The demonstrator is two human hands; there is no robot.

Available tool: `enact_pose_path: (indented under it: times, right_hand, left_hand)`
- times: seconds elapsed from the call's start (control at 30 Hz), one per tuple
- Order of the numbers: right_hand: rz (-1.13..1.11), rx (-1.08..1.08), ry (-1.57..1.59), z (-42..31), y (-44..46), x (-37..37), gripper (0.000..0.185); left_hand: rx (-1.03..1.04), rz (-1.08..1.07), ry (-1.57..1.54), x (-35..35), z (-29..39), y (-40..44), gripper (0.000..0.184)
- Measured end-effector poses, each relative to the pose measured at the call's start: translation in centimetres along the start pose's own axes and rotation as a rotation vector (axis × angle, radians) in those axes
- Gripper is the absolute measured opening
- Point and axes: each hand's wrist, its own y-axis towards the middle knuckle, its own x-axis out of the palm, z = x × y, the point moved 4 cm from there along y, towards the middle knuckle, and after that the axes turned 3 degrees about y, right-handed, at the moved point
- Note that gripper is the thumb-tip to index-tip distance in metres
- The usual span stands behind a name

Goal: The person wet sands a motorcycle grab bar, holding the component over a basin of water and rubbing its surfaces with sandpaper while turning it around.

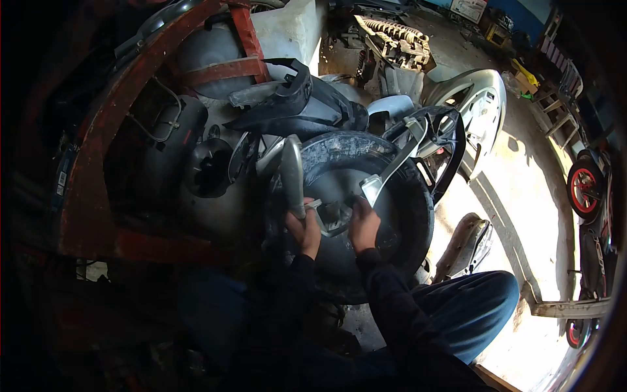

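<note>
Silver part (293,178) over black tub's (346,151) mouth. Left hand (304,233): grip closed around its left limb. Right hand (364,227): fingers curled, hold cannot be told. Risk: slackening left grip might drop it, scuffing against tub rim.

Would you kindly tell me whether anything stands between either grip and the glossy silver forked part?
Nothing visible separates the left grip from the glossy silver forked part it holds; the right grip appears against it too, though shadow hides its exact contact.
</note>
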Motion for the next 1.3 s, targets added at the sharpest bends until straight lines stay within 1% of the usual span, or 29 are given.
enact_pose_path:
  times: [0.03, 0.07, 0.1, 0.13, 0.17, 0.2, 0.23, 0.3, 0.37, 0.4, 0.43, 0.5, 0.53, 0.6, 0.63, 0.67, 0.7, 0.73, 0.83, 0.87, 0.9, 0.97, 1.0, 1.03, 1.1, 1.13, 1.17, 1.23, 1.3]
  right_hand:
    - [-0.071, -0.035, -0.038, -0.5, 0.1, 1.3, 0.029]
    - [-0.282, 0.047, -0.152, -0.5, 0.2, 3.1, 0.032]
    - [-0.494, 0.127, -0.264, 0.2, -0.2, 4.9, 0.035]
    - [-0.462, 0.046, -0.294, -0.2, -0.9, 5.6, 0.035]
    - [-0.458, 0.052, -0.293, 0.4, -1.5, 6.1, 0.035]
    - [-0.344, -0.078, -0.301, 1.4, -2.1, 6.8, 0.031]
    - [-0.230, -0.212, -0.306, 1.5, -2.2, 7.2, 0.028]
    - [-0.235, -0.242, -0.355, 1.5, -1.6, 7.1, 0.026]
    - [-0.638, 0.099, -0.325, 0.0, 0.3, 6.6, 0.029]
    - [-0.537, 0.047, -0.367, 0.2, -0.5, 7.1, 0.031]
    - [-0.364, -0.103, -0.387, -0.7, -1.8, 7.2, 0.034]
    - [-0.543, 0.005, -0.346, -0.5, -1.7, 6.4, 0.040]
    - [-0.544, 0.005, -0.350, 0.0, -0.8, 6.2, 0.040]
    - [-0.724, 0.192, -0.373, 1.6, 0.6, 6.4, 0.036]
    - [-0.722, 0.188, -0.370, 1.6, 0.3, 6.3, 0.036]
    - [-0.669, 0.158, -0.402, 1.6, -0.3, 5.9, 0.033]
    - [-0.619, 0.135, -0.436, 1.1, -0.8, 5.4, 0.030]
    - [-0.620, 0.126, -0.439, 0.8, -0.3, 5.4, 0.030]
    - [-0.726, 0.043, -0.613, 0.0, -0.3, 4.8, 0.047]
    - [-0.822, 0.136, -0.579, 1.0, 0.6, 5.3, 0.050]
    - [-0.817, 0.139, -0.576, 1.0, 0.1, 5.4, 0.050]
    - [-0.661, 0.031, -0.573, 0.5, -1.5, 5.3, 0.047]
    - [-0.633, 0.038, -0.469, 0.4, -1.7, 5.0, 0.047]
    - [-0.636, 0.040, -0.474, 0.5, -1.3, 4.9, 0.047]
    - [-0.746, 0.106, -0.595, 0.8, 0.3, 5.2, 0.051]
    - [-0.829, 0.169, -0.601, 0.0, 1.0, 4.9, 0.052]
    - [-0.822, 0.169, -0.598, 0.4, 0.2, 5.1, 0.052]
    - [-0.537, 0.010, -0.480, 0.2, -1.6, 5.1, 0.045]
    - [-0.578, 0.045, -0.485, 0.8, 0.2, 5.0, 0.045]
  left_hand:
    - [0.003, -0.063, -0.027, 0.2, 0.1, -0.4, 0.020]
    - [0.030, -0.121, -0.020, 0.3, 0.2, -0.8, 0.027]
    - [0.030, -0.130, -0.019, 0.1, 0.3, -1.0, 0.027]
    - [0.039, -0.136, -0.002, -0.1, 0.5, -1.2, 0.030]
    - [0.047, -0.143, 0.016, -0.4, 0.7, -1.3, 0.033]
    - [-0.002, -0.171, 0.033, -0.9, 0.0, -1.2, 0.035]
    - [-0.003, -0.168, 0.034, -1.2, -0.1, -1.1, 0.035]
    - [-0.034, -0.190, 0.038, -1.6, -0.3, -1.3, 0.034]
    - [-0.016, -0.172, 0.058, -1.6, -0.3, -1.7, 0.034]
    - [0.001, -0.158, 0.081, -1.8, -0.2, -1.8, 0.034]
    - [0.023, -0.144, 0.100, -1.6, 0.1, -1.6, 0.034]
    - [-0.032, -0.142, 0.076, -1.6, 0.6, -2.0, 0.033]
    - [-0.033, -0.157, 0.069, -1.5, 1.1, -2.1, 0.033]
    - [-0.030, -0.168, 0.063, -1.4, 0.8, -2.5, 0.033]
    - [-0.035, -0.138, 0.103, -1.5, -0.1, -2.9, 0.029]
    - [-0.041, -0.107, 0.143, -1.6, -1.1, -3.0, 0.027]
    - [-0.044, -0.107, 0.145, -1.7, -1.2, -3.0, 0.027]
    - [-0.022, -0.119, 0.129, -1.3, -1.4, -2.6, 0.026]
    - [-0.031, -0.157, 0.111, -0.7, -0.6, -2.6, 0.026]
    - [-0.055, -0.180, 0.108, -0.7, -0.2, -2.8, 0.025]
    - [-0.052, -0.185, 0.109, -0.6, -0.2, -2.8, 0.025]
    - [0.006, -0.134, 0.109, -0.7, -0.1, -2.6, 0.025]
    - [0.007, -0.129, 0.106, -0.5, -0.2, -2.4, 0.025]
    - [-0.004, -0.145, 0.109, -0.5, -0.4, -2.4, 0.025]
    - [-0.013, -0.168, 0.110, -0.4, -0.3, -2.5, 0.024]
    - [-0.022, -0.171, 0.120, -0.4, 0.0, -2.7, 0.023]
    - [-0.024, -0.170, 0.128, -0.3, 0.3, -2.4, 0.022]
    - [-0.016, -0.156, 0.088, -0.4, -0.2, -1.9, 0.021]
    - [-0.024, -0.137, 0.048, -0.5, -0.5, -2.2, 0.020]
